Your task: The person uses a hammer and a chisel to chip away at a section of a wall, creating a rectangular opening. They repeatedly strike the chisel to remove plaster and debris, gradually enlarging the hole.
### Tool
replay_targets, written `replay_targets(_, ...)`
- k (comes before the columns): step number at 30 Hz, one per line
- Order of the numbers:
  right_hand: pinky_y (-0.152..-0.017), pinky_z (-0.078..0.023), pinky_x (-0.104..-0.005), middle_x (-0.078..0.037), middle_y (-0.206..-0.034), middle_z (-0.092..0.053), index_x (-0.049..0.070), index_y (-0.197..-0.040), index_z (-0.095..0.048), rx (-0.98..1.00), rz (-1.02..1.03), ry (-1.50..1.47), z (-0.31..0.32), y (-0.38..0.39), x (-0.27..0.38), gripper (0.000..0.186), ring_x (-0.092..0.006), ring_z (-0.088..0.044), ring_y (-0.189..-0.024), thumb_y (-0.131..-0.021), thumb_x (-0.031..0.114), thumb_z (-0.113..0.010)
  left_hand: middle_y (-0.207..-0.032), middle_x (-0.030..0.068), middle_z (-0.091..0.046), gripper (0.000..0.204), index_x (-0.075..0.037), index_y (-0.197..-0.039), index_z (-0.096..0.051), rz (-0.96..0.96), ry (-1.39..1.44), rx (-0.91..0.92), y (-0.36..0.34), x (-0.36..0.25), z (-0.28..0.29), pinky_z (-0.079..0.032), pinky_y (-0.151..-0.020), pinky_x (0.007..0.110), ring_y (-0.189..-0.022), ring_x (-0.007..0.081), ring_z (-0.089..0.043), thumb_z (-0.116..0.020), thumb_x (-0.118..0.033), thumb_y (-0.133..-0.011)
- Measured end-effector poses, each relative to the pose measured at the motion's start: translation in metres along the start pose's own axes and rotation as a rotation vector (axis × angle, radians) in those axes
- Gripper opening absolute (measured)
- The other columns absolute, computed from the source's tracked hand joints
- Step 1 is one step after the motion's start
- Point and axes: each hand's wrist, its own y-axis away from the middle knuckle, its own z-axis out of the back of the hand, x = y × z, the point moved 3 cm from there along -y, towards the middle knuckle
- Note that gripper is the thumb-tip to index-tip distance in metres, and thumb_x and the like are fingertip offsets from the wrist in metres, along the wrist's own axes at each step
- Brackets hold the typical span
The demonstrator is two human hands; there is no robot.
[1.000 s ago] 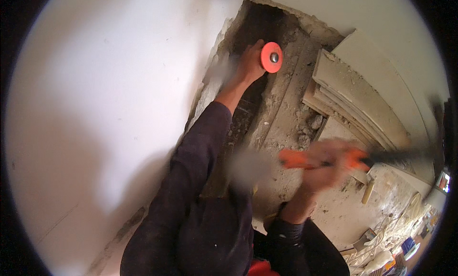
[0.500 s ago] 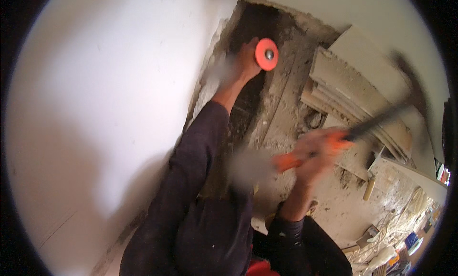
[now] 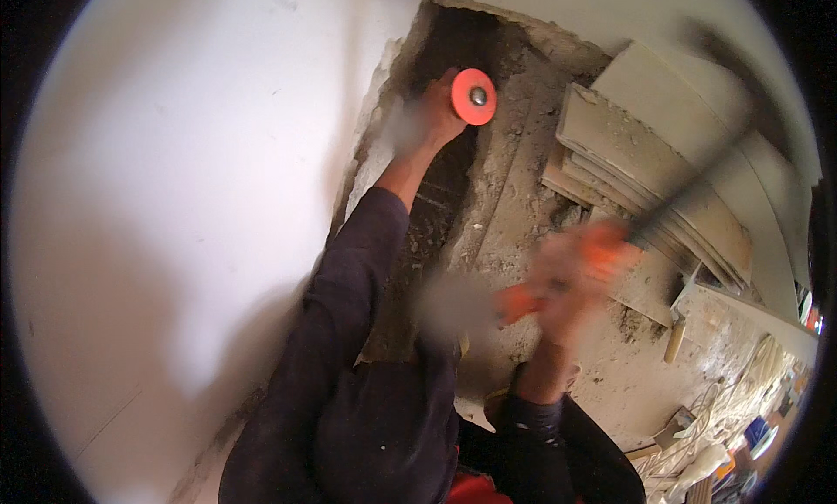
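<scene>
My left hand [image 3: 433, 120] is wrapped round a chisel, seen end-on from above. Its round orange hand guard [image 3: 473, 96] and metal striking end face up, while the blade is hidden below. It stands over a dark, broken-out trench in the floor beside the white wall. My right hand [image 3: 568, 273], smeared by motion, grips the orange handle of a hammer [image 3: 697, 188]. The black shaft points up and right, and the blurred head is raised over a tile stack, apart from the chisel.
Stacked cut tiles [image 3: 641, 146] lie right of the trench [image 3: 436, 216], amid rubble. A trowel with a pale handle [image 3: 675, 340] rests by the stack. Coiled pale cable [image 3: 728, 408] and assorted tools lie at lower right. The white wall [image 3: 192, 199] rises close on the left.
The hammer's head has shifted slightly up and left in the picture. The left hand and chisel appear a little further left, along with the surroundings. Both grips are unchanged.
</scene>
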Motion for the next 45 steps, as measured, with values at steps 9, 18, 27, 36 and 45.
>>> replay_targets(9,-0.046,-0.041,-0.0271,0.002,-0.068,-0.054,0.007,-0.081,-0.056,0.064,-0.425,0.596,0.031,-0.011,-0.139,0.005,-0.0103,-0.049,-0.052,-0.081,0.011,-0.059,-0.096,0.0133,-0.063,0.034,-0.006,-0.103,-0.059,-0.009,0.099,0.149,-0.011,-0.038,0.003,-0.047,-0.079,0.036,-0.094,0.0295,-0.06,-0.07,-0.015,-0.072)
replay_targets(18,-0.053,-0.041,-0.0234,0.0,-0.071,-0.044,0.01,-0.103,-0.047,0.029,-0.068,-0.377,0.009,-0.008,0.012,0.021,-0.0105,-0.045,-0.058,-0.085,0.02,-0.051,-0.098,0.0188,-0.059,0.035,-0.003,-0.098,-0.054,0.012,0.054,-0.006,0.036,-0.008,0.008,-0.048,-0.076,0.042,-0.094,0.0376,-0.056,-0.07,-0.017,-0.071)
replay_targets(27,-0.045,-0.04,-0.0264,-0.001,-0.064,-0.05,0.005,-0.074,-0.052,0.059,-0.428,0.586,-0.014,0.022,-0.08,0.01,-0.0115,-0.049,-0.053,-0.08,0.011,-0.057,-0.094,0.0144,-0.061,0.03,-0.006,-0.097,-0.056,0.021,0.167,-0.006,0.067,-0.015,0.023,-0.047,-0.076,0.036,-0.091,0.032,-0.059,-0.071,-0.016,-0.073)
replay_targets(36,-0.047,-0.041,-0.026,-0.005,-0.064,-0.05,0.005,-0.078,-0.052,-0.146,0.309,0.217,0.02,0.013,-0.054,0.005,-0.0151,-0.045,-0.05,-0.081,0.009,-0.053,-0.093,0.0125,-0.061,0.031,-0.006,-0.096,-0.057,0.064,0.202,-0.013,0.041,-0.016,0.031,-0.047,-0.075,0.037,-0.09,0.0293,-0.06,-0.072,-0.017,-0.071)
replay_targets(45,-0.043,-0.038,-0.0252,0.0,-0.059,-0.05,0.004,-0.074,-0.052,-0.093,-0.191,0.337,-0.029,-0.01,-0.018,0.008,-0.0079,-0.046,-0.049,-0.079,0.01,-0.055,-0.107,0.0109,-0.06,0.034,-0.006,-0.108,-0.056,0.086,0.043,0.007,0.008,0.026,0.036,-0.044,-0.087,0.036,-0.103,0.0238,-0.056,-0.066,-0.019,-0.079)
